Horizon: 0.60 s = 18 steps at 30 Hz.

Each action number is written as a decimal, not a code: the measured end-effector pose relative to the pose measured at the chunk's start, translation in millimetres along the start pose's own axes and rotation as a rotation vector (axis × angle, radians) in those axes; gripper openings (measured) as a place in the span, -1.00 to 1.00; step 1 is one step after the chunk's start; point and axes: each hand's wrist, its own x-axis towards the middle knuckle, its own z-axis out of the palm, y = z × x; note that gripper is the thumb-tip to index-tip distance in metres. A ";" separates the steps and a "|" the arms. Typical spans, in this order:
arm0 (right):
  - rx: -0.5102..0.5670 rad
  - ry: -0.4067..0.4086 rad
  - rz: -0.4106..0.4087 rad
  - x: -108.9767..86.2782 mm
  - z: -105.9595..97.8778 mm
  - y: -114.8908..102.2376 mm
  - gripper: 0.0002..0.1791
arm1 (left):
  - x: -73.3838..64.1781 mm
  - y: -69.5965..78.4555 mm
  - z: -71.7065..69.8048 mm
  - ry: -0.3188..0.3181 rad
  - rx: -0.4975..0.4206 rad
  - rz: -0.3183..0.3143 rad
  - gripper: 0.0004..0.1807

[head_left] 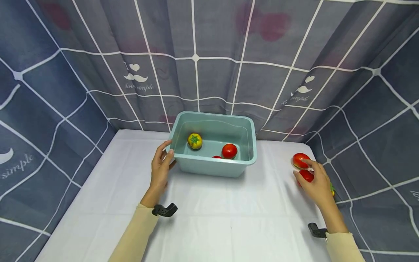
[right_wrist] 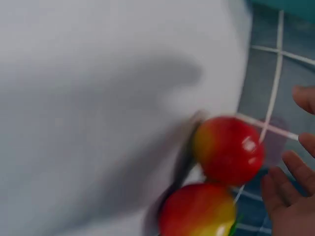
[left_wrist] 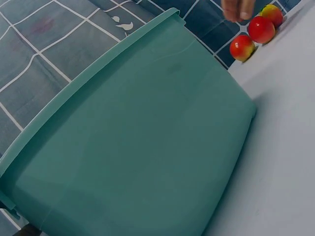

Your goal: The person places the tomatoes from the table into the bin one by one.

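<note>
My left hand holds the left end of a pale green plastic bin, its thumb at the rim near the front corner. In the left wrist view the bin's side wall fills most of the picture. Inside lie a yellowish tomato with a green top, a red tomato and another red one mostly hidden by the front wall. At the right, my right hand hovers with spread fingers over red tomatoes. One more tomato with yellow and green shows partly behind the hand.
The bin and loose tomatoes stand on a white cloth-covered table. Grey-blue curtains with white grid lines hang close behind it and along both sides. The tomatoes at the right lie near the table's right edge.
</note>
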 end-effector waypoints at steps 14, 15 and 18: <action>-0.204 -0.114 -0.154 -23.3 -1.8 41.9 -0.22 | -0.9 1.1 -0.6 -0.008 0.003 0.009 -0.50; -0.210 -0.109 -0.155 -23.2 -1.3 42.3 -0.23 | -1.0 0.9 -0.5 -0.008 0.002 0.011 -0.50; -0.228 -0.104 -0.140 -22.8 0.6 44.0 -0.22 | -1.2 0.9 -0.8 -0.007 0.000 0.011 -0.50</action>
